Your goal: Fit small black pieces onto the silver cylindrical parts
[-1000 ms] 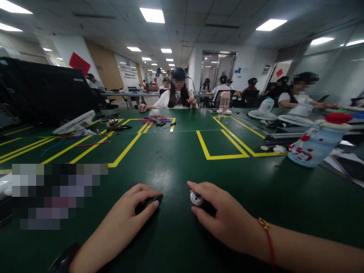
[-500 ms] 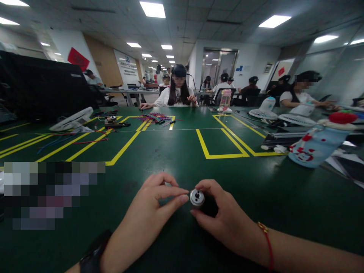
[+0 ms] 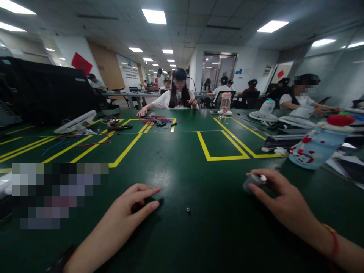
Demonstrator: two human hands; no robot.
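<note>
My right hand (image 3: 284,197) grips a short silver-grey metal cylinder (image 3: 250,184) between thumb and fingers. The cylinder leans to one side, just over or on the table; blur hides which. On the left, my left hand (image 3: 136,203) holds nothing, and its thumb and forefinger are spread apart low over the tabletop. Between the hands lies a tiny ring-like metal part (image 3: 188,209) with a dark hole, touched by neither hand.
The green table (image 3: 176,242) has yellow tape lines. Coloured wires (image 3: 157,121) lie at the far side, near a seated person's hand. A blue bottle (image 3: 315,148) and white fans (image 3: 263,112) stand at right; another fan (image 3: 75,122) and a black case (image 3: 48,94) are at left.
My right hand has carried the cylinder to the right and tilted it. My left hand has drawn back left, its fingers parting. The tiny ring-like part now shows on the table.
</note>
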